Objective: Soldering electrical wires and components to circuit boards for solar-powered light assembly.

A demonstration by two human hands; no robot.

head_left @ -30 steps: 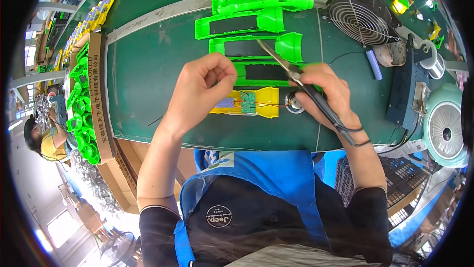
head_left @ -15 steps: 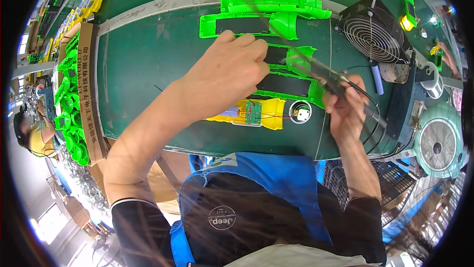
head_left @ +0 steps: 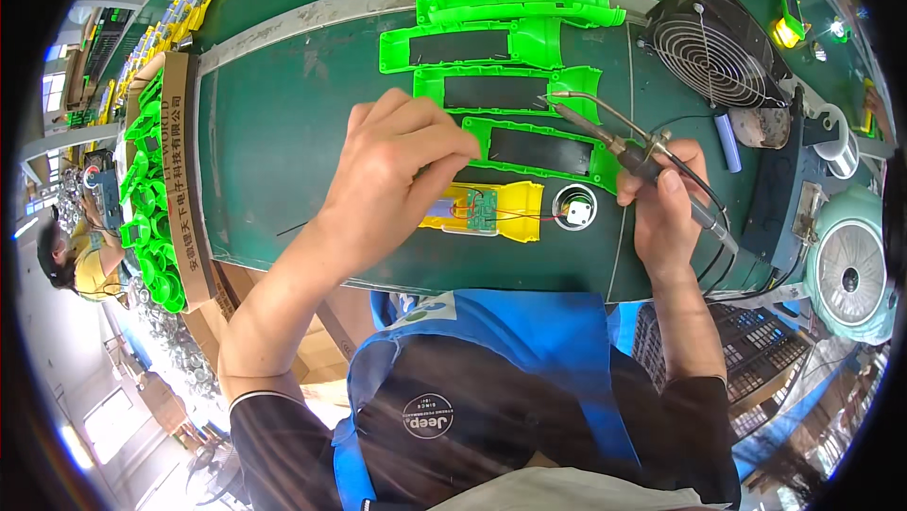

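Note:
My right hand (head_left: 663, 213) grips a soldering iron (head_left: 641, 163) with a thin curved metal tube fixed alongside. Its tip points left over a green plastic shell (head_left: 576, 86) with a dark panel. My left hand (head_left: 392, 166) is closed, thumb and fingertips together, at the left end of a nearer green shell (head_left: 605, 163); whatever it pinches is hidden. Below lies a yellow shell (head_left: 520, 201) with a green circuit board (head_left: 483, 210) and a blue cell partly behind my left hand. Thin wires lead from it to a round lamp head (head_left: 575, 209).
More green shells (head_left: 534, 43) lie farther back. A black fan (head_left: 713, 48) and a loose blue cell (head_left: 727, 143) are at right, near a solder spool (head_left: 831, 133). A cardboard box (head_left: 184, 180) of green parts stands left. A teal round fan (head_left: 848, 270) sits at far right.
My left hand has moved left and toward me, off the green shells, uncovering more of them. My right hand still holds the soldering iron in nearly the same place.

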